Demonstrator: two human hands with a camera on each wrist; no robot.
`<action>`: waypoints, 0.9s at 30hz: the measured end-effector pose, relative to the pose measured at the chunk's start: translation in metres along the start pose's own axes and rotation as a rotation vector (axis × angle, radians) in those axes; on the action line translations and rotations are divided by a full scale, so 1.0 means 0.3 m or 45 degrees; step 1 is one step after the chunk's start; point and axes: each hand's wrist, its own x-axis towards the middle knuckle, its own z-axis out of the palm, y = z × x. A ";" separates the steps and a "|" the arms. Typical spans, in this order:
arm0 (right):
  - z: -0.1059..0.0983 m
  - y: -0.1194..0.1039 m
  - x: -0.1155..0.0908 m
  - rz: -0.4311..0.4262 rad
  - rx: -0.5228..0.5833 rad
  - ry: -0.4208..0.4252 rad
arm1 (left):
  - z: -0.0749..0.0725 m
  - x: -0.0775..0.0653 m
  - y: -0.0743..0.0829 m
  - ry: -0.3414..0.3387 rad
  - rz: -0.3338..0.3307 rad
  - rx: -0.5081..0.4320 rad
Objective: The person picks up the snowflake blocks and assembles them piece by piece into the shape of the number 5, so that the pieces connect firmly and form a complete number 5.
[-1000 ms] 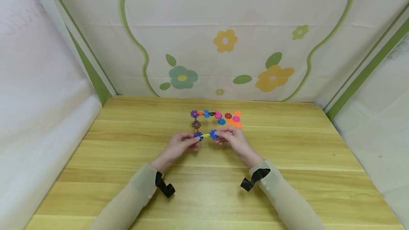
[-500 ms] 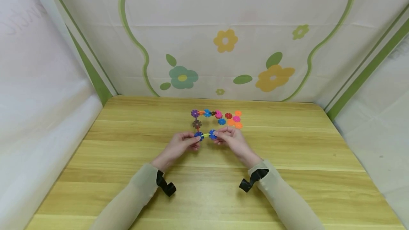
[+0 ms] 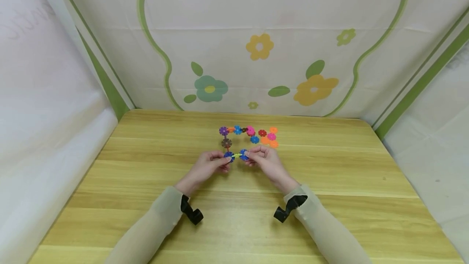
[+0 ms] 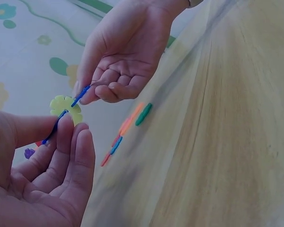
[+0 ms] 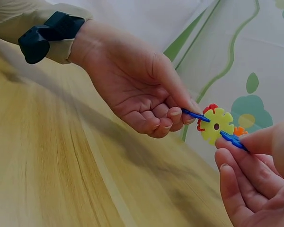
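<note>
My left hand [image 3: 207, 163] pinches a blue notched interlocking disc [image 5: 195, 115] between thumb and fingers. A second blue disc [image 5: 234, 141] is pinched by my right hand [image 3: 267, 162]. Between them stands a yellow disc [image 5: 217, 125], with the two blue discs at its edge on opposite sides. From the left blue disc a linked chain runs back through a brown disc [image 3: 226, 143] to a purple one [image 3: 224, 131]. It then turns right, past a light blue disc [image 3: 237, 130] to a pink disc [image 3: 250, 130].
Right of the chain lie loose discs on the wooden table [image 3: 329, 166]: a blue one [image 3: 254, 139], a red one [image 3: 262, 133], a pink one [image 3: 271, 137] and several orange ones. A green disc [image 4: 144, 114] shows in the left wrist view. Fabric walls [image 3: 220, 31] surround the table.
My right hand has shifted slightly left, bringing its blue disc closer to the left hand's. The left hand and chain have moved a touch to the right.
</note>
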 end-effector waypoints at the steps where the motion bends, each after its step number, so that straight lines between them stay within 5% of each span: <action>1: 0.000 0.001 0.000 -0.002 -0.004 -0.003 | 0.000 0.001 -0.001 0.004 -0.003 0.000; 27: -0.023 0.011 0.016 -0.026 -0.027 -0.029 | 0.012 -0.009 -0.017 0.079 -0.020 -0.003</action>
